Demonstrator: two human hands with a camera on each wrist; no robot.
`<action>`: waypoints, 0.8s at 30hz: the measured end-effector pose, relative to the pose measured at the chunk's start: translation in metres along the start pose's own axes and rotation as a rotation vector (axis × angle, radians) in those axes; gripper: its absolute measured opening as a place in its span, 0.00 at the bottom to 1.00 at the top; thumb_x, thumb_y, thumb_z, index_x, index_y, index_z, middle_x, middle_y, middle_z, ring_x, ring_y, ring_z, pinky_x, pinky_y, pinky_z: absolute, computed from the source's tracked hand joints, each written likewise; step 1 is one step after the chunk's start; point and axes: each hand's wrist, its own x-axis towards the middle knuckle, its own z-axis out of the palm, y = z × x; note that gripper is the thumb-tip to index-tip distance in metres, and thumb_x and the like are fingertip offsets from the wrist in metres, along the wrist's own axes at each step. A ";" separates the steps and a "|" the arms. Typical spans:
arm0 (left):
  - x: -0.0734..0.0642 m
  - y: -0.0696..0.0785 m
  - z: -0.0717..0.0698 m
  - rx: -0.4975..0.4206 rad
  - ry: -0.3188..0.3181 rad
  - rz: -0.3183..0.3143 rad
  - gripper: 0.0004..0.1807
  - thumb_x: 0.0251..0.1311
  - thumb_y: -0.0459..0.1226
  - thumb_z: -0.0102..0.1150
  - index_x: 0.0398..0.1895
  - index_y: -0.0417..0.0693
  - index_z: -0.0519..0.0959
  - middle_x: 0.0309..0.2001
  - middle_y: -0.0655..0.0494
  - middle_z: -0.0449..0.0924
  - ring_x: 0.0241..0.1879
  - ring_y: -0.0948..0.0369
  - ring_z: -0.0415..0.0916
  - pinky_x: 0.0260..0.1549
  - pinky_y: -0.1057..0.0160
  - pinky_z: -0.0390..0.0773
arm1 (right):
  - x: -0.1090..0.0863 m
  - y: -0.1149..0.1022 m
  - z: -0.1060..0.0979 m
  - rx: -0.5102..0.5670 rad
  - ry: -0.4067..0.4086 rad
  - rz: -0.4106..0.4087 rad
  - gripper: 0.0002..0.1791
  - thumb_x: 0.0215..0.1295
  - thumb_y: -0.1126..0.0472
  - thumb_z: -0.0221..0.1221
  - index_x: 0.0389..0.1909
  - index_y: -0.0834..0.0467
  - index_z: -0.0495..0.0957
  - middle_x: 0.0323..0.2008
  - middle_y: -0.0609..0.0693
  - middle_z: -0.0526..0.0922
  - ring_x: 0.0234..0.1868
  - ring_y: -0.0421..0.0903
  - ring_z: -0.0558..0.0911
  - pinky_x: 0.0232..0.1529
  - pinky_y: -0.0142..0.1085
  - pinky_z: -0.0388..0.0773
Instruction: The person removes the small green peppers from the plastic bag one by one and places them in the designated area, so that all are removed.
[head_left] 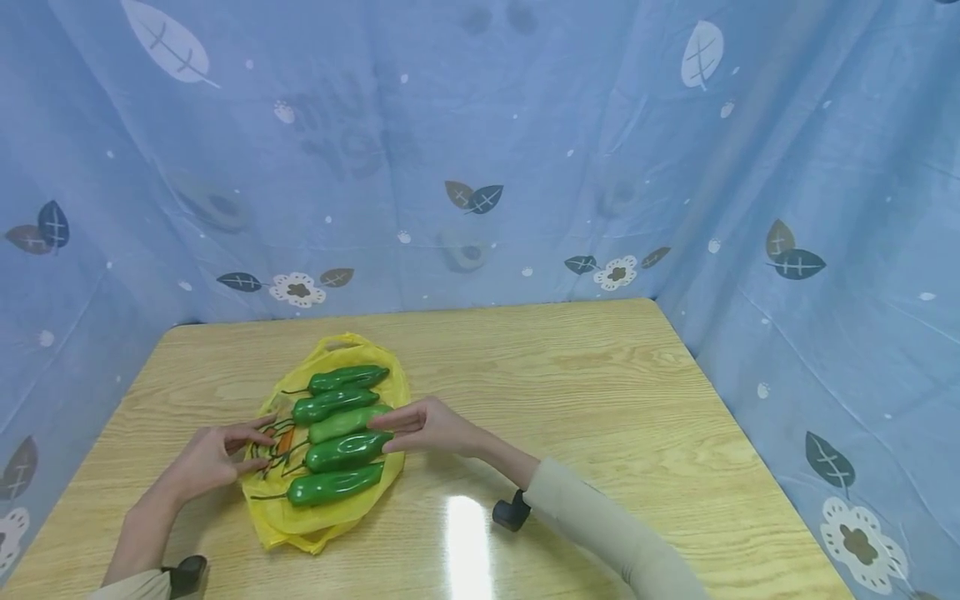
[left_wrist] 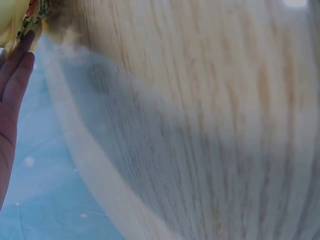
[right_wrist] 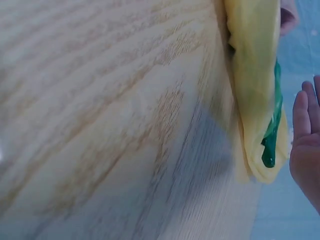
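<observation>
Here your peppers (head_left: 345, 451) lie on the bag (head_left: 333, 523) near the surface's (head_left: 600, 417) left edge; your left hand (head_left: 208, 457) is by the stems (head_left: 270, 497), right hand (head_left: 432, 427) opposite, fingers relaxed, gripping nothing. They look light, firm, slick: pinch them mid-body.

Reaches forward with left arm (head_left: 141, 537) and right arm (head_left: 611, 525), pointing left hand (head_left: 202, 462) and right hand (head_left: 433, 429) inward toward each other, with left thumb (head_left: 253, 467) parted from left fingers (head_left: 243, 432) and right fingers (head_left: 397, 415) stretched nearly straight
</observation>
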 end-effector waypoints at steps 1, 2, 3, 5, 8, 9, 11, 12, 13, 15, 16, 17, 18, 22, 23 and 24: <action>0.000 0.000 0.000 -0.001 0.001 0.002 0.14 0.46 0.39 0.75 0.39 0.48 0.87 0.57 0.42 0.76 0.57 0.38 0.71 0.49 0.54 0.77 | 0.002 0.000 0.001 -0.008 -0.006 0.003 0.24 0.60 0.69 0.63 0.59 0.64 0.75 0.57 0.55 0.78 0.59 0.52 0.77 0.58 0.34 0.74; 0.001 0.000 0.000 0.000 0.001 0.003 0.14 0.46 0.39 0.75 0.39 0.48 0.87 0.57 0.42 0.77 0.57 0.39 0.71 0.49 0.55 0.78 | 0.004 0.001 0.001 -0.021 -0.009 0.007 0.24 0.60 0.69 0.64 0.58 0.64 0.76 0.57 0.54 0.78 0.59 0.50 0.77 0.58 0.33 0.74; 0.001 0.000 0.000 0.002 0.001 0.004 0.14 0.46 0.39 0.75 0.39 0.48 0.87 0.57 0.42 0.77 0.57 0.39 0.71 0.49 0.57 0.79 | 0.006 0.002 0.002 -0.044 -0.011 0.009 0.23 0.59 0.68 0.64 0.57 0.64 0.76 0.56 0.54 0.79 0.58 0.48 0.78 0.58 0.33 0.74; 0.001 0.001 0.000 0.000 0.000 0.003 0.14 0.47 0.39 0.75 0.39 0.48 0.86 0.57 0.42 0.76 0.57 0.38 0.71 0.49 0.57 0.79 | 0.010 0.004 0.003 -0.143 -0.008 0.016 0.22 0.58 0.67 0.65 0.56 0.62 0.78 0.51 0.51 0.83 0.51 0.40 0.81 0.54 0.29 0.76; 0.000 0.001 -0.001 -0.006 -0.003 -0.001 0.15 0.47 0.39 0.74 0.39 0.48 0.86 0.58 0.42 0.76 0.57 0.38 0.70 0.50 0.54 0.78 | 0.012 0.006 0.005 -0.335 -0.014 0.022 0.22 0.56 0.63 0.68 0.54 0.57 0.80 0.48 0.46 0.84 0.48 0.30 0.79 0.53 0.23 0.74; 0.000 0.001 -0.001 -0.009 -0.005 -0.002 0.15 0.47 0.39 0.74 0.39 0.48 0.86 0.58 0.42 0.76 0.57 0.38 0.70 0.50 0.53 0.77 | 0.013 0.007 0.005 -0.387 -0.017 0.019 0.22 0.56 0.62 0.68 0.54 0.56 0.81 0.48 0.45 0.84 0.49 0.29 0.78 0.53 0.22 0.73; -0.001 0.000 0.000 -0.011 -0.006 -0.005 0.15 0.47 0.40 0.74 0.39 0.48 0.86 0.58 0.42 0.76 0.57 0.38 0.70 0.50 0.52 0.77 | 0.014 0.008 0.006 -0.445 -0.025 0.015 0.22 0.56 0.61 0.68 0.54 0.55 0.81 0.48 0.44 0.84 0.50 0.29 0.78 0.53 0.22 0.73; -0.001 -0.001 0.000 -0.014 -0.006 -0.005 0.14 0.47 0.40 0.74 0.39 0.48 0.86 0.58 0.42 0.76 0.57 0.38 0.70 0.50 0.53 0.77 | 0.014 0.008 0.007 -0.440 -0.028 0.014 0.22 0.56 0.62 0.68 0.54 0.56 0.81 0.52 0.45 0.82 0.55 0.31 0.76 0.57 0.24 0.71; -0.001 -0.001 0.000 -0.013 -0.004 -0.005 0.14 0.47 0.40 0.74 0.39 0.48 0.86 0.58 0.42 0.76 0.57 0.39 0.70 0.50 0.56 0.78 | 0.015 0.008 0.008 -0.441 -0.031 0.008 0.22 0.56 0.63 0.68 0.54 0.57 0.80 0.53 0.45 0.82 0.55 0.33 0.77 0.57 0.24 0.71; -0.001 -0.002 0.000 -0.014 -0.001 -0.003 0.14 0.47 0.39 0.74 0.39 0.48 0.86 0.57 0.42 0.76 0.57 0.39 0.71 0.50 0.60 0.78 | 0.016 0.008 0.009 -0.426 -0.038 -0.008 0.22 0.55 0.65 0.68 0.53 0.59 0.80 0.53 0.48 0.82 0.54 0.35 0.78 0.55 0.24 0.73; -0.001 -0.002 0.000 -0.009 0.003 -0.002 0.14 0.47 0.39 0.75 0.39 0.49 0.87 0.57 0.42 0.77 0.56 0.39 0.71 0.49 0.63 0.79 | 0.017 0.008 0.010 -0.420 -0.042 -0.014 0.22 0.55 0.66 0.67 0.53 0.60 0.80 0.53 0.49 0.82 0.54 0.36 0.79 0.54 0.24 0.74; -0.002 -0.002 0.001 -0.007 0.004 0.000 0.14 0.46 0.39 0.75 0.39 0.49 0.87 0.57 0.42 0.77 0.56 0.39 0.71 0.49 0.64 0.79 | 0.018 0.009 0.011 -0.417 -0.048 -0.022 0.22 0.55 0.67 0.67 0.53 0.61 0.80 0.52 0.50 0.82 0.53 0.37 0.79 0.53 0.25 0.75; -0.002 -0.003 0.001 -0.004 0.006 0.001 0.14 0.46 0.39 0.75 0.39 0.49 0.87 0.57 0.42 0.77 0.56 0.39 0.71 0.49 0.65 0.79 | 0.019 0.009 0.012 -0.417 -0.052 -0.029 0.21 0.55 0.67 0.67 0.52 0.61 0.80 0.52 0.50 0.82 0.53 0.37 0.80 0.52 0.24 0.76; -0.001 -0.004 0.001 0.007 0.010 -0.004 0.14 0.46 0.41 0.75 0.38 0.50 0.87 0.57 0.43 0.77 0.56 0.40 0.72 0.49 0.71 0.77 | 0.022 0.008 0.015 -0.395 -0.065 -0.045 0.20 0.55 0.70 0.67 0.51 0.63 0.81 0.51 0.53 0.83 0.51 0.37 0.81 0.49 0.25 0.78; -0.001 -0.004 0.001 0.000 0.008 -0.008 0.14 0.46 0.41 0.75 0.39 0.50 0.87 0.57 0.43 0.77 0.56 0.40 0.71 0.49 0.73 0.76 | 0.022 0.008 0.015 -0.406 -0.066 -0.051 0.20 0.54 0.70 0.67 0.50 0.63 0.81 0.51 0.53 0.83 0.51 0.35 0.80 0.49 0.25 0.78; -0.001 -0.004 0.001 -0.002 0.008 -0.010 0.15 0.46 0.41 0.75 0.39 0.50 0.87 0.58 0.43 0.77 0.57 0.39 0.71 0.50 0.74 0.76 | 0.023 0.007 0.015 -0.419 -0.067 -0.058 0.20 0.54 0.70 0.67 0.50 0.63 0.81 0.51 0.52 0.83 0.50 0.34 0.80 0.48 0.24 0.78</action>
